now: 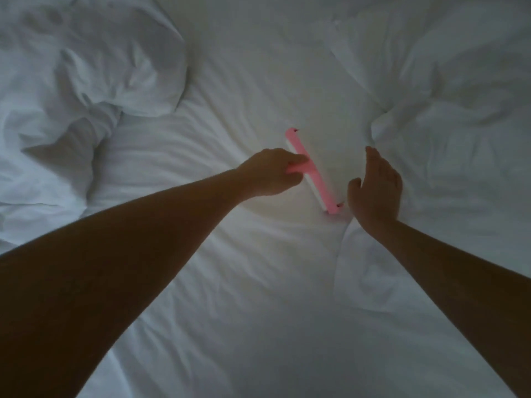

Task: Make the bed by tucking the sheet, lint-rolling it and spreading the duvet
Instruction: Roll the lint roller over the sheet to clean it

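A wide pink lint roller (316, 179) lies pressed on the white bed sheet (235, 282) in the middle of the view. My left hand (273, 172) grips its short handle from the left, fingers curled round it. Just right of the roller's near end, my right hand (373, 191) hovers with fingers straight and together, holding nothing. The crumpled white duvet (445, 110) is bunched up on the right side of the bed, its edge reaching down beside my right forearm.
A rumpled white pillow (94, 67) lies at the upper left on the sheet. The sheet shows wrinkles fanning out around the roller. Both bare forearms cross the lower part of the view.
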